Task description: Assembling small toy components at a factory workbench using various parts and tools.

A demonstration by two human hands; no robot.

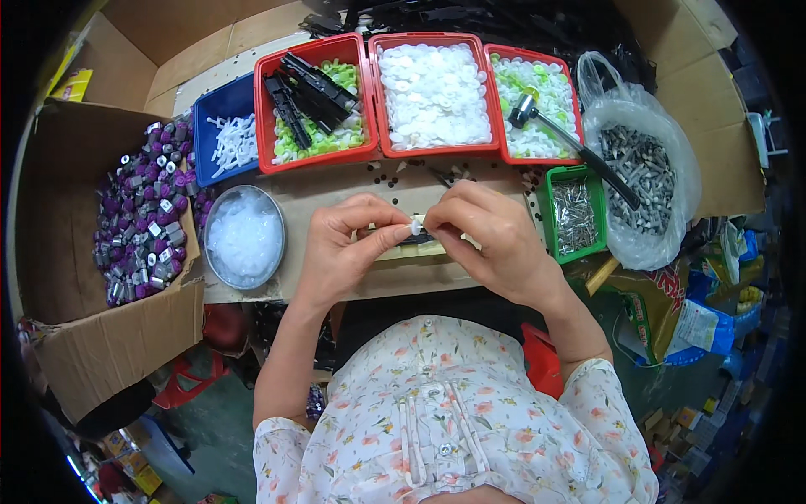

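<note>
Over the middle of the work board, both my hands meet fingertip to fingertip. A small white plastic part (416,225) is pinched between the thumb and forefinger of my left hand (351,239). My right hand (487,235) is closed too, its fingertips against the right side of that part. Whatever those right fingers pinch is hidden behind them. Just beneath the hands lies a pale yellow block (430,249) with a dark strip along it, mostly covered by the fingers.
Behind stand red bins of white discs (432,92) and green-white pieces, one topped by black parts (311,97), another by a hammer (571,143). Metal pins (574,217) and a bag of metal pieces (638,172) sit right. Left are a bowl (244,238) and a carton of purple-silver pieces (151,218).
</note>
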